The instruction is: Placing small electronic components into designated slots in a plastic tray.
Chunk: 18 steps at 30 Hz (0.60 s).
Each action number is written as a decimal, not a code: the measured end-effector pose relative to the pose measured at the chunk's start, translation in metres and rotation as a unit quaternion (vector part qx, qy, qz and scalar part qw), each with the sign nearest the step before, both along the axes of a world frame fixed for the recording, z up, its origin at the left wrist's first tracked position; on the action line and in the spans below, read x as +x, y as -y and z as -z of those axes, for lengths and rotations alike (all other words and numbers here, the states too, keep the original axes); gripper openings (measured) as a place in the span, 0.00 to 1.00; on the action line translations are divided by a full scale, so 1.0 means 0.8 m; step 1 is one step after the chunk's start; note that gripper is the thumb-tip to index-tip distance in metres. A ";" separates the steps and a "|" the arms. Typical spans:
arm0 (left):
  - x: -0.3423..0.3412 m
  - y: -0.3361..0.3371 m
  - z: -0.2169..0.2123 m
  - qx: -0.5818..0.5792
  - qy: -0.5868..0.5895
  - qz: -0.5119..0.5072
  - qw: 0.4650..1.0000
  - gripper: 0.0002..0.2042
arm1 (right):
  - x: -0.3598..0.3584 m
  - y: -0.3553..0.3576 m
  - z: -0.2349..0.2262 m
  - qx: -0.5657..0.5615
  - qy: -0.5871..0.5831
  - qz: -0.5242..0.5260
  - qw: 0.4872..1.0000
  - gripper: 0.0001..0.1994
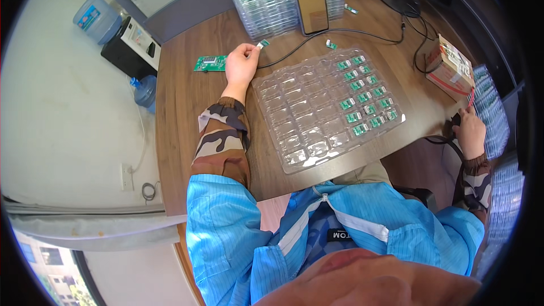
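Note:
My left hand [242, 63] is over the far left of the wooden table, its thumb and fingers pinched on a small green circuit board [264, 43] with a white connector. Beside that hand lies a larger green circuit board [209, 63], partly covered by it. A clear plastic tray [294, 158] rests in front of me; small green boards [364, 97] fill several pockets on its right side, while the left pockets hold none. Off the table's right edge, my right hand [471, 133] is closed with its fingers curled near a dark item and a thin red strand; what it grips is unclear.
Stacked clear trays with boards [263, 8] stand at the back behind an upright phone [311, 5]. A black cable [340, 29] crosses the table. Loose small boards [331, 44] lie beyond the tray. At right are a cardboard box [450, 68] and more stacked trays [490, 113].

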<state>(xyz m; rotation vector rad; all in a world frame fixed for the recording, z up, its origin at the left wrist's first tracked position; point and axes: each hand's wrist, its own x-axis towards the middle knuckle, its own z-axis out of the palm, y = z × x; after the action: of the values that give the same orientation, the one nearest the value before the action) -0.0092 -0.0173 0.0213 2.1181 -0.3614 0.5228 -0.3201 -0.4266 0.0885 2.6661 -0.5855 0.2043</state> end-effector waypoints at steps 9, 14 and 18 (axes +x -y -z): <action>0.009 0.000 0.007 -0.017 0.010 0.029 0.999 0.08 | 0.015 0.039 0.052 -0.102 0.009 0.054 0.993 0.08; 0.003 0.003 0.011 -0.013 0.021 0.026 0.999 0.08 | 0.008 0.064 0.072 -0.101 -0.021 0.046 0.994 0.06; -0.004 0.004 0.004 -0.008 0.008 0.028 1.000 0.08 | 0.011 0.071 0.084 -0.039 -0.036 0.073 0.996 0.06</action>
<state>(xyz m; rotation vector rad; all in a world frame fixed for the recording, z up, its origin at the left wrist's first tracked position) -0.0126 -0.0203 0.0181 2.0827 -0.4217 0.5092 -0.3115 -0.4833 0.0210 2.5303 -0.7308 0.0874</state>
